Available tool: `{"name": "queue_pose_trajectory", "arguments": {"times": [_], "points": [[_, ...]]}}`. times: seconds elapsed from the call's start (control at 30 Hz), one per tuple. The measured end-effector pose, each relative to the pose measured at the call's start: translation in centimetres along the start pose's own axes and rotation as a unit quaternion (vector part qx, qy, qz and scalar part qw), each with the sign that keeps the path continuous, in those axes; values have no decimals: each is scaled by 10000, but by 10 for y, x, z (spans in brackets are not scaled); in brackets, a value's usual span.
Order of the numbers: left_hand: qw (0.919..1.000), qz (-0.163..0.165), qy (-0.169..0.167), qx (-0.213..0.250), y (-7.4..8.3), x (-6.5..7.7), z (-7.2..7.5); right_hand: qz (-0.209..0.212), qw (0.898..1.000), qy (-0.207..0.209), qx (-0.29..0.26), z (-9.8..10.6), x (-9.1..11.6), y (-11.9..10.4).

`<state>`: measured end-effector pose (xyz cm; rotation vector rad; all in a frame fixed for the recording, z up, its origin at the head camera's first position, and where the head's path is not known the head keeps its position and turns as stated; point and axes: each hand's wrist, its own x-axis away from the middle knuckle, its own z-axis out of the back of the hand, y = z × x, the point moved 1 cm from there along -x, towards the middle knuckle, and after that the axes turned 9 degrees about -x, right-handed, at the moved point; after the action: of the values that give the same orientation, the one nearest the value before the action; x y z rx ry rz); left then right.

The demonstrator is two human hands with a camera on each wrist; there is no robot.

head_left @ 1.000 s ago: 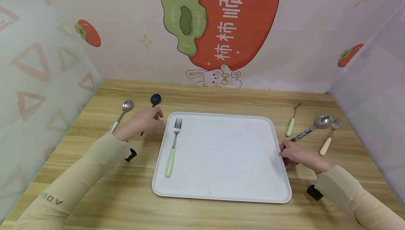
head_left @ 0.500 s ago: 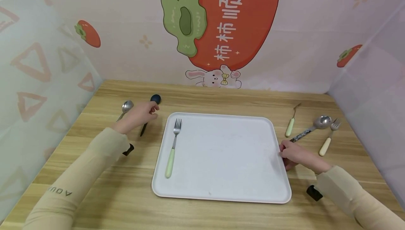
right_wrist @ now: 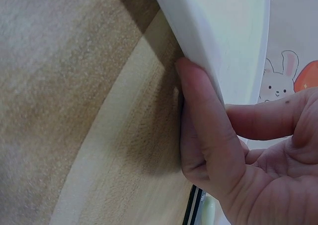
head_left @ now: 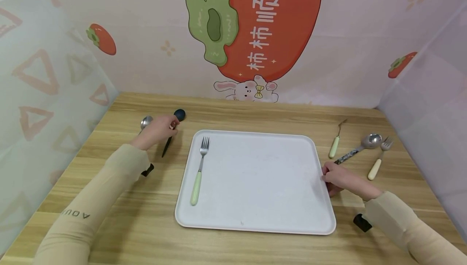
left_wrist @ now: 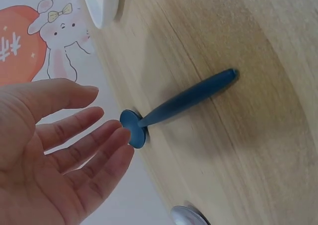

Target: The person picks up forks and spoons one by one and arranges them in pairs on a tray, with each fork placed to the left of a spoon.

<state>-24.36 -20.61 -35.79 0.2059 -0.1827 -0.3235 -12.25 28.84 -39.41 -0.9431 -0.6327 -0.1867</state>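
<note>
My left hand hovers over a dark blue spoon on the table's left side. In the left wrist view its fingers are loosely bent with nothing between them, near the bowl of the spoon. The right hand pinches the right rim of a white rectangular tray; the right wrist view has the thumb at the inner side and a finger outside the tray's rim. A fork with a light green handle lies along the tray's left side.
Left of the blue spoon is a metal spoon, partly covered by my left hand. Right of the tray lie a small utensil with a green handle, a spoon with a patterned handle and a cream-handled fork. Printed sheets wall the table.
My left hand has moved left, away from the tray's edge, to above the dark blue spoon. The right hand and the tray stay where they were.
</note>
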Motion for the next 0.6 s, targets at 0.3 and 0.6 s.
{"name": "queue_pose_trajectory", "arguments": {"times": [0.3, 0.6], "points": [[9994, 225, -254, -27, -5, -3, -2, -15, 10000, -45, -81, 0, 1, -1], [9980, 447, -452, 32, -7, -2, -3, 15, 9999, -40, -109, -1, 2, -2]]}}
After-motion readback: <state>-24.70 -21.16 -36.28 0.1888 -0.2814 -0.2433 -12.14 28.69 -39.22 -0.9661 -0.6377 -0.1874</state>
